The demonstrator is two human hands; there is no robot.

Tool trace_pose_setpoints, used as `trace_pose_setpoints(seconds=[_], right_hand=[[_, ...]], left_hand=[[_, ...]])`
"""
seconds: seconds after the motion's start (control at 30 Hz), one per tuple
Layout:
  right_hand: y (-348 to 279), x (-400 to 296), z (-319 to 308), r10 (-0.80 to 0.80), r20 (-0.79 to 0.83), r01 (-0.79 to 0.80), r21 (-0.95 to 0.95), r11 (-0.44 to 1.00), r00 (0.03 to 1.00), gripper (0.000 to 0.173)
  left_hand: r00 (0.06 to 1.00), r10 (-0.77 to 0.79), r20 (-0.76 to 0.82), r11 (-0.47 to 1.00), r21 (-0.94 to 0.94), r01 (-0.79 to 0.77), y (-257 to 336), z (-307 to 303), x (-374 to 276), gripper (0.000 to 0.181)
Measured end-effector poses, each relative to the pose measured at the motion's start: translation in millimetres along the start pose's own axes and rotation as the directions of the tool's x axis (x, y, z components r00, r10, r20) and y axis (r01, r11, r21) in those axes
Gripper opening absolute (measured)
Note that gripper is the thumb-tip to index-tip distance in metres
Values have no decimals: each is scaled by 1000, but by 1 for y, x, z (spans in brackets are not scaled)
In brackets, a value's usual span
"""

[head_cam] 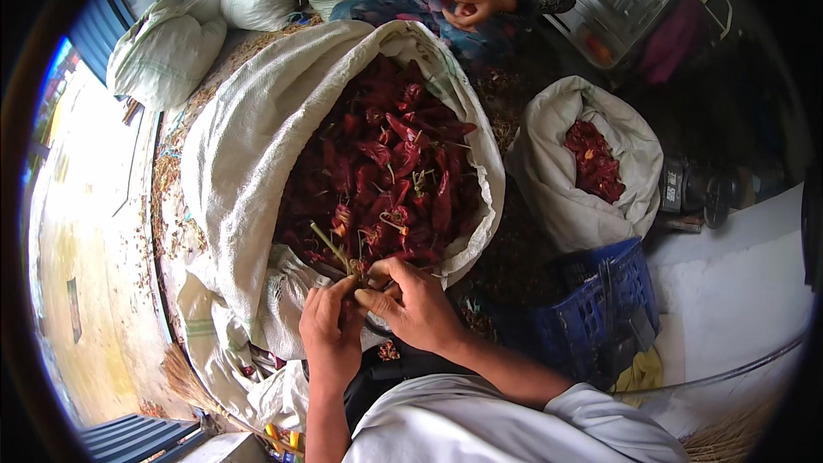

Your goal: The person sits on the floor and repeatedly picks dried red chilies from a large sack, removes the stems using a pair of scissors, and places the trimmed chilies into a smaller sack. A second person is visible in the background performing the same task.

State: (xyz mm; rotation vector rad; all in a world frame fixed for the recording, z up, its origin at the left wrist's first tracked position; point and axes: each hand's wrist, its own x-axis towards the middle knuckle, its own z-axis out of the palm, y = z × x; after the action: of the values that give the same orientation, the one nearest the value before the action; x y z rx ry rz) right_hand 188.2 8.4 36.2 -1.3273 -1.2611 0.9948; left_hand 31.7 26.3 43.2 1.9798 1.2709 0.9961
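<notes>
My left hand (331,325) and my right hand (416,305) meet at the near rim of a big white woven sack (235,141). Their thumbs and fingers close on a dry plant stalk (329,243), whose pale end sticks up to the left. The fingers cover most of its lower end, so I cannot tell what hangs from it. Inside the sack lies a heap of dried red chili peppers (386,167), several with pale stems attached. My wrists are just past the near edge of the heap.
Another person's hands (472,9) hold a red pepper beyond the sack. To the right stand a smaller sack of peppers (540,206) and a blue plastic crate (578,328). Tied white sacks (161,58) stand at the far left; a straw broom (186,376) lies at the near left.
</notes>
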Motion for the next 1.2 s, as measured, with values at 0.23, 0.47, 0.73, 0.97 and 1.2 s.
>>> trace_pose_setpoints(seconds=[0.23, 0.47, 0.73, 0.97, 1.2], right_hand=[[10, -4, -2, -127, 92, 137, -111, 984, 988, 22], [13, -5, -1, -169, 71, 175, -87, 981, 983, 23], [16, -2, -7, -111, 255, 113, 10, 994, 960, 24], [14, -12, -3, -225, 47, 224, 23, 974, 973, 18], [11, -23, -5, -399, 13, 377, -361, 853, 917, 14]], left_hand=[[980, 190, 61, 967, 162, -198, 1, -5, -4, 44], [975, 207, 83, 956, 194, -220, -8, -3, -15, 51], [985, 170, 3, 977, 126, -169, -12, 0, -28, 62], [993, -92, 77, 996, 11, 91, 0, 3, -26, 50], [982, 120, 144, 977, 160, -143, 4, 10, -21, 23]])
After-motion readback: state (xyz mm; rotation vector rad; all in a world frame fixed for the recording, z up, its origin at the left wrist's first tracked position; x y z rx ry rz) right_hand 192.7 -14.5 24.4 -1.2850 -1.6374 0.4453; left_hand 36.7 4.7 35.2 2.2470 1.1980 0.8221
